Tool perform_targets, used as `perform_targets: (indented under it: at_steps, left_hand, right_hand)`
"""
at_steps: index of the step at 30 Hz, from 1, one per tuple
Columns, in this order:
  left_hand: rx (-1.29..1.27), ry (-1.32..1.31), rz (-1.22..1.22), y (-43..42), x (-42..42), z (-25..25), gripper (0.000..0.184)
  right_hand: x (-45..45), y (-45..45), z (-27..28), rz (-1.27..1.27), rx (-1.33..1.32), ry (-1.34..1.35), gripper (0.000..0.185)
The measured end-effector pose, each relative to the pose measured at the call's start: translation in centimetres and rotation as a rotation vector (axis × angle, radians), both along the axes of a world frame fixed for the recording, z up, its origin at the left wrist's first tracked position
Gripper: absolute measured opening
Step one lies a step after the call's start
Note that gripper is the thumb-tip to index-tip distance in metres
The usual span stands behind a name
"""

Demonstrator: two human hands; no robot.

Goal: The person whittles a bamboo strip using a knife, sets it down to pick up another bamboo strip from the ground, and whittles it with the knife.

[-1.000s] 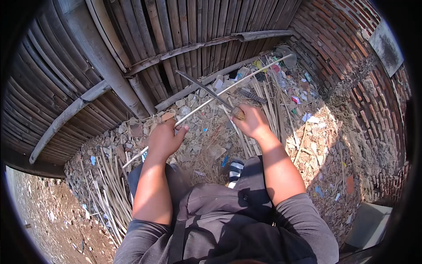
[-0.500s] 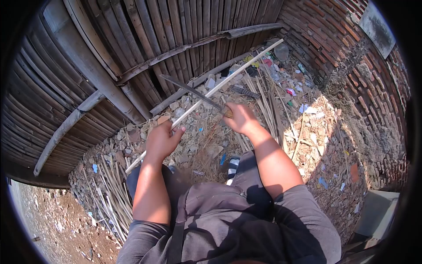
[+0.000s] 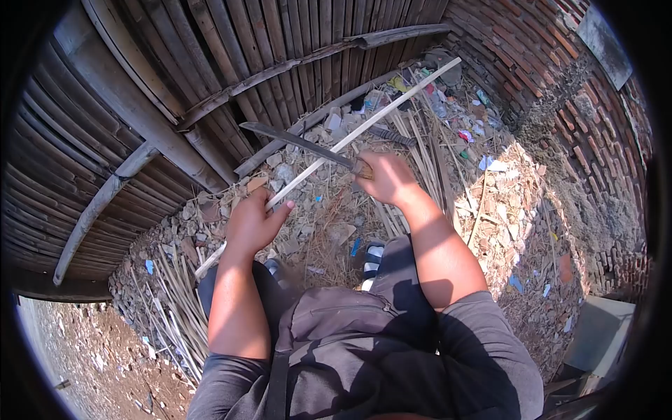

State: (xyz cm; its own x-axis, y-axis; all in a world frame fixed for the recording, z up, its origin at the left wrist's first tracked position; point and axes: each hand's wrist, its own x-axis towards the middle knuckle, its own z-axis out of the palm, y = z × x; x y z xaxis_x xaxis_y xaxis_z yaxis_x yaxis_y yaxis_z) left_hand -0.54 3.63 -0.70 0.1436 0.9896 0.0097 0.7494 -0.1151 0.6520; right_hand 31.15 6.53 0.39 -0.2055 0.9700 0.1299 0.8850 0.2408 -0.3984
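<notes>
A long pale strip, bamboo by its look [image 3: 378, 116], slants from my left knee up toward the far corner. My left hand [image 3: 253, 222] is closed around its lower part, the thumb lying along it. In my right hand [image 3: 389, 178] is a machete, gripped by its wooden handle. The dark machete blade [image 3: 297, 141] points up and left and crosses the strip at about its middle. Blade and strip appear to touch there. My right fingers hide most of the handle.
Split bamboo strips [image 3: 168, 308] lie in a heap at my left, with more strips [image 3: 432, 150] ahead on the right. Rubble and litter [image 3: 336, 234] cover the ground. A bamboo wall [image 3: 280, 42] rises in front, a brick wall [image 3: 518, 63] on the right.
The machete has shifted slightly left, its blade now showing more of its broad side. The pale strip has turned a little, its far end slightly higher and farther right.
</notes>
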Motion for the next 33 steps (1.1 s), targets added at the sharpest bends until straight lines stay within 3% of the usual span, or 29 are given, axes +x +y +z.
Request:
perform_targets:
  at_steps: [4, 7, 8, 12, 16, 19, 23, 31, 33]
  left_hand:
    - [0.064, -0.025, -0.020, -0.2, 0.2, 0.3, 0.053]
    - [0.017, -0.101, -0.046, -0.7, -0.6, 0.8, 0.054]
    - [0.031, -0.095, -0.043, -0.6, -0.6, 0.7, 0.054]
    - [0.043, -0.050, -0.022, -0.6, -0.3, 0.8, 0.054]
    - [0.001, -0.002, -0.044, -0.6, 0.6, 1.3, 0.055]
    - [-0.011, 0.025, -0.049, -1.0, 0.1, 1.4, 0.055]
    - [0.001, 0.031, -0.046, -1.0, -0.4, 1.2, 0.055]
    - [0.047, 0.011, -0.075, -0.6, 0.4, 1.0, 0.052]
    - [0.016, 0.030, -0.084, -0.8, -0.1, 1.4, 0.052]
  right_hand:
    - [-1.7, -1.0, 0.5, 0.194, -0.125, -0.115, 0.042]
    - [0.4, 0.2, 0.3, 0.089, -0.213, 0.147, 0.048]
    - [1.2, 0.4, -0.7, 0.094, 0.021, 0.172, 0.049]
    - [0.3, -0.4, 0.7, 0.027, 0.009, 0.066, 0.042]
    - [-2.5, -2.0, 1.8, 0.125, -0.087, -0.120, 0.040]
    - [-0.5, -0.6, 0.4, 0.067, -0.019, 0.107, 0.043]
    - [2.6, 1.5, -0.9, -0.138, 0.100, 0.201, 0.047]
    - [-2.0, -1.4, 1.6, 0.169, -0.074, -0.100, 0.038]
    - [-0.2, -0.1, -0.2, 0.115, -0.016, 0.045, 0.043]
